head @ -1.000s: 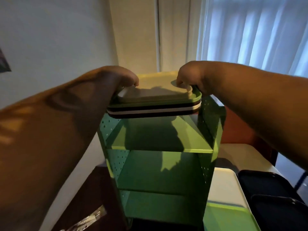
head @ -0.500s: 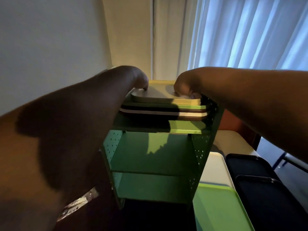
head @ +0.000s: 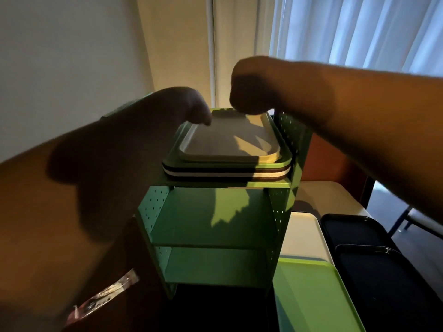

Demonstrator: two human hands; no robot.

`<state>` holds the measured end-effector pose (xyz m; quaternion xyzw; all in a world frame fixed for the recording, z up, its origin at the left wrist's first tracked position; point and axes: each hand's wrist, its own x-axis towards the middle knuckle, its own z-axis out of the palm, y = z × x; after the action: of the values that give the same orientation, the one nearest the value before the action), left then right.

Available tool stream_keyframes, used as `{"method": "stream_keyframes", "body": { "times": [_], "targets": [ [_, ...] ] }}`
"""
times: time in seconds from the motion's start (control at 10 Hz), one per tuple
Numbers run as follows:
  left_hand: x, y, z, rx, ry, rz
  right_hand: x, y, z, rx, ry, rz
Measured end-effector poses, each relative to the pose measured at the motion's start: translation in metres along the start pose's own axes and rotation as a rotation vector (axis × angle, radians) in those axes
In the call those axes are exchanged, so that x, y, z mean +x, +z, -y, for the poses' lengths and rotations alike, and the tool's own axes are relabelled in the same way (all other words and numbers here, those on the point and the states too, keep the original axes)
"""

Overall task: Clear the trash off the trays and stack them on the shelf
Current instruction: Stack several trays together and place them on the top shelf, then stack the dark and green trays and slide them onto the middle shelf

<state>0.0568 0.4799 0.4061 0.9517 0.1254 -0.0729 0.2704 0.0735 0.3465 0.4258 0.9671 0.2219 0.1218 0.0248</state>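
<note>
At the lower left, a crinkled clear plastic wrapper (head: 105,299) lies on the dark counter (head: 215,312), partly hidden under the left forearm. The left hand (head: 184,106) reaches up and forward; its fingers curl downward, and the tips sit at the far left edge of the top tray, though the dim light hides whether they touch or hold it. Below stands the green perforated metal shelf unit (head: 215,216), with three levels: the two lower levels are open, each with clear room between its side walls. On the top level rests the stack of flat plastic trays (head: 227,164): a smaller pale grey tray (head: 227,142) lies on top, inset from the rim of a larger green tray beneath it, then dark and white trays under that. The stack's front edges sit just back from the shelf's front lip, and its right edge lies close beside the perforated right wall. The right hand (head: 251,89) hovers above the stack's far right corner, fingers curled into a loose fist holding nothing. Right of the shelf, on the counter, lie a white tray (head: 304,236), a bright green tray (head: 311,298) overlapping its near end, and two dark navy trays (head: 374,267) overlapping each other.
</note>
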Motion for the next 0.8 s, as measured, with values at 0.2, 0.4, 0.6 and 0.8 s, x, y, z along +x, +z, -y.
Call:
{"method": "stream_keyframes", "body": {
  "times": [0.2, 0.4, 0.6, 0.8],
  "targets": [
    [-0.004, 0.006, -0.063, -0.080, 0.309, -0.306, -0.015, -0.011, -0.082, 0.606, 0.194, -0.262],
    [-0.024, 0.037, -0.136, -0.015, 0.463, -0.360, -0.041, 0.011, -0.148, 0.811, 0.282, -0.299],
    [-0.034, 0.081, -0.202, 0.093, 0.546, -0.418, -0.069, 0.038, -0.213, 0.913, 0.277, -0.281],
    [-0.028, 0.198, -0.238, -0.092, 0.480, -0.280, -0.118, 0.110, -0.285, 0.905, 0.280, -0.117]
  ]
}}
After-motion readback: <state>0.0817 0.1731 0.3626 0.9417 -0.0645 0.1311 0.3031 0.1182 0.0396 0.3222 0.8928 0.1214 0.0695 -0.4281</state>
